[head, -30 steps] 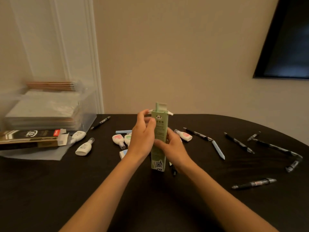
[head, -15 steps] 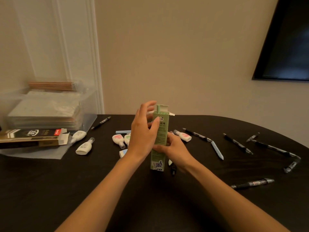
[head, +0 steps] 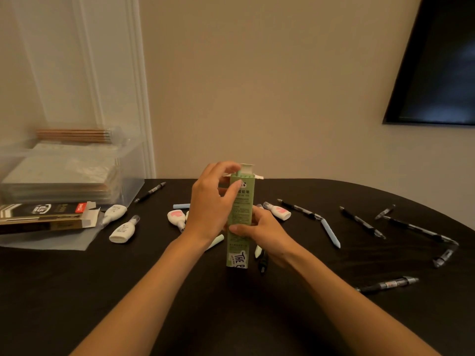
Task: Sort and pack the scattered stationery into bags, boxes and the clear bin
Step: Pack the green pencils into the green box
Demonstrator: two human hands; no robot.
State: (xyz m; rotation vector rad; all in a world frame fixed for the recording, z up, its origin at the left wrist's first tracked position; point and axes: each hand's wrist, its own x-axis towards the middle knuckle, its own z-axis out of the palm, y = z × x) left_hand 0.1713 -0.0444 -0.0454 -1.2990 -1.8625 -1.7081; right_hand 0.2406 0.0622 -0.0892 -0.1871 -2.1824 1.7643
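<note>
A pale green box (head: 241, 214) with black lettering, black pens (head: 361, 222) and a black-and-gold box (head: 43, 217) on a black table (head: 102, 291).

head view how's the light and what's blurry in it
Head view: dim, warm light; the clear bin at the left edge is smeared; the green box in the middle is sharper; black pens barely stand out from the dark table.

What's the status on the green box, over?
Left hand holds the open top, right hand grips mid-height. Green box upright on the table, flap open. Black pen loose beside its base.
</note>
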